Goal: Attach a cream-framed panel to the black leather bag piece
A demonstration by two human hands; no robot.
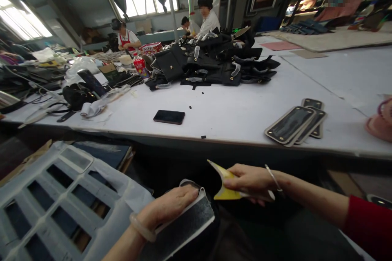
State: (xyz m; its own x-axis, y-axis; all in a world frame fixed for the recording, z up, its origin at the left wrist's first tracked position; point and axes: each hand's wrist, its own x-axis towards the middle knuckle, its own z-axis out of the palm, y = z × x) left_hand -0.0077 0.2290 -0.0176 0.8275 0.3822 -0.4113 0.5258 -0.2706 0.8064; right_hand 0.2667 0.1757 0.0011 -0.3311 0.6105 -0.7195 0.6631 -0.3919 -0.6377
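Observation:
My left hand (171, 206) is closed over the edge of a dark, pale-edged rectangular panel (190, 224), low in front of my body. Its fingers lie along the panel's upper side. Just to the right, my right hand (249, 179) grips a curved yellow sheet (226, 191), thumb on its face; the sheet is bent and stands apart from the panel. A pale tip shows below that palm, but I cannot tell what it belongs to. Left of my left hand lies a whitish sheet (67, 186) with several rectangular cut-outs.
A white table (232, 110) runs across ahead. On it lie a phone (169, 116), stacked dark plates with pale rims (290, 124), and a heap of black bags (211, 63). A plastic bag (81, 69) and clutter fill the left. Several people work farther back.

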